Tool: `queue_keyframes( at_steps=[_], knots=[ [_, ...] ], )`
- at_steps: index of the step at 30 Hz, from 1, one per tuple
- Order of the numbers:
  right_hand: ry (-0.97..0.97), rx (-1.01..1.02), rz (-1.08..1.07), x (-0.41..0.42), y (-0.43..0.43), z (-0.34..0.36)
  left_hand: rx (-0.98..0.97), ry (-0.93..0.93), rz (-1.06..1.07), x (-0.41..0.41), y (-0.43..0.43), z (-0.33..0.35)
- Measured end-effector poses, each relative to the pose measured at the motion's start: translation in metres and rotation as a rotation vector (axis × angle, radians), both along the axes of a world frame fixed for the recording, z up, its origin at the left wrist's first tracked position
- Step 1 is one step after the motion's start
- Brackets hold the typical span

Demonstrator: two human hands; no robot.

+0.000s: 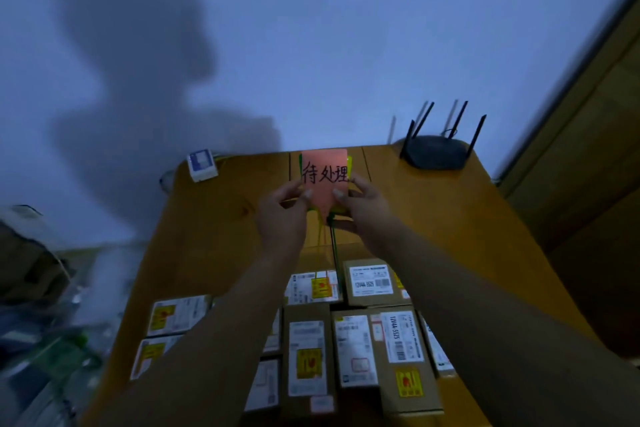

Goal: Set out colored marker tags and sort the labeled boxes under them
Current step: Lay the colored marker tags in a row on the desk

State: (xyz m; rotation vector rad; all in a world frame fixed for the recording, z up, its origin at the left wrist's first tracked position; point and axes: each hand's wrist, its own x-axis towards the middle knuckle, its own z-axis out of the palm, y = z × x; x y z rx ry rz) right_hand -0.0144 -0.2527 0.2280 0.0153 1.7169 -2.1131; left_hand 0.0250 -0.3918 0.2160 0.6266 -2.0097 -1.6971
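Both hands hold up a small stack of marker tags above the middle of the wooden table (214, 239). The front tag is pink (323, 172) with black handwritten characters; yellow and green tag edges (349, 163) show behind it, and thin strings hang below. My left hand (282, 210) pinches the stack's lower left edge, my right hand (362, 203) its lower right. Several brown cardboard boxes (308, 350) with white and yellow labels lie close together on the near part of the table, partly hidden by my forearms.
A black router (434, 151) with several antennas sits at the far right corner. A small white and blue box (202, 165) rests at the far left corner. Blurred clutter lies on the floor to the left; wooden furniture (588, 149) stands to the right.
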Motion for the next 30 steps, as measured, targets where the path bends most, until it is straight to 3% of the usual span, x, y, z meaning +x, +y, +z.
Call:
queue_keyframes(
  at_steps=[9, 17, 23, 30],
  knots=[
    [0.033, -0.049, -0.087, 0.015, -0.022, 0.005, 0.191, 0.082, -0.007, 0.020, -0.018, -0.005],
    [0.055, -0.063, 0.031, -0.001, -0.017, 0.003, 0.335, 0.094, 0.072, 0.024, -0.012, 0.000],
    [-0.014, -0.148, 0.194, -0.017, -0.034, -0.013, 0.281, 0.042, 0.200, 0.029, -0.025, -0.002],
    [-0.060, -0.131, 0.215, -0.013, -0.079, -0.030, 0.282, 0.037, 0.291, 0.049, -0.062, -0.015]
  ],
)
